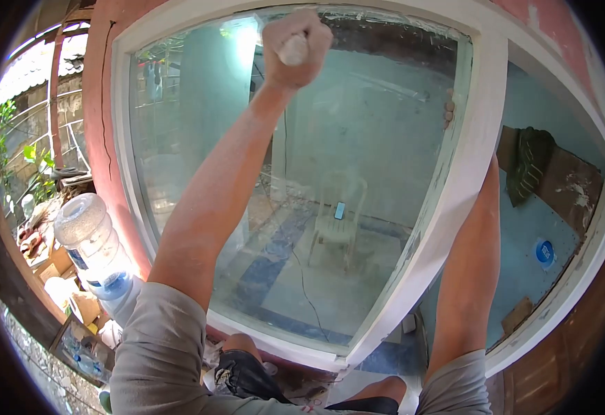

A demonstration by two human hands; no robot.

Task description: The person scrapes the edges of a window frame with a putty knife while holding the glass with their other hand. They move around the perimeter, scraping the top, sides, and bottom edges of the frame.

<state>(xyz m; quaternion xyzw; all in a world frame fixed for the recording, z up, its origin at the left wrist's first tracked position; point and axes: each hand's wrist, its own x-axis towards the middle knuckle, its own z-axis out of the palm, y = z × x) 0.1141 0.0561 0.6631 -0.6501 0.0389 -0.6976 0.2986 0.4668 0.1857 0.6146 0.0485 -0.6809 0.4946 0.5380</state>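
Observation:
My left hand [301, 66] is raised to the top of the window, closed in a fist around something with a pale, rounded end [292, 50]. The rest of that thing is hidden by my fingers, so its kind cannot be told. The fist is in front of the large glass pane [358, 138], close to its upper edge. My right arm reaches through the opening on the right, behind the white frame post [479, 124]. Through the glass, fingertips of my right hand [449, 108] show curled round the inner side of that post; the palm is hidden.
Behind the glass, a pale plastic chair [335, 225] carries a phone-like light blue thing [340, 210]. A large clear water bottle [91, 232] stands outside at left. A dark green cloth [532, 164] hangs beyond the right opening. A dark cord [304, 283] runs along the floor inside.

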